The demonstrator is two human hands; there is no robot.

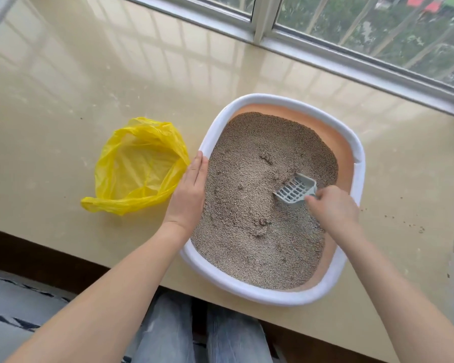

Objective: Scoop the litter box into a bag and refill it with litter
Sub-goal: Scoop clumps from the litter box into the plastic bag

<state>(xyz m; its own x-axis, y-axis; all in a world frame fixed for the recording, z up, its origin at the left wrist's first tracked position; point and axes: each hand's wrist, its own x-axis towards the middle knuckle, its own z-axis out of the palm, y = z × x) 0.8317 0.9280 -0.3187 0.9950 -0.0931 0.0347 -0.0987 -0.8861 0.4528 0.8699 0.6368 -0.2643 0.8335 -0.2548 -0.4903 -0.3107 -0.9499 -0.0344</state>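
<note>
A white-rimmed litter box (249,288) with peach inner walls sits on a beige sill, filled with grey-brown litter (254,163). My right hand (333,209) is shut on the handle of a grey slotted scoop (295,189), whose blade rests in the litter at the right side of the box. My left hand (189,195) lies flat against the box's left rim, fingers together. A yellow plastic bag (139,166) stands open on the sill just left of the box, close to my left hand. A few small clumps show in the litter near the middle.
The beige polished sill (89,74) runs wide to the left and behind the box. A window frame (325,51) runs along the back right. Scattered litter grains (409,224) lie right of the box. My knees in jeans (194,334) are below the sill's front edge.
</note>
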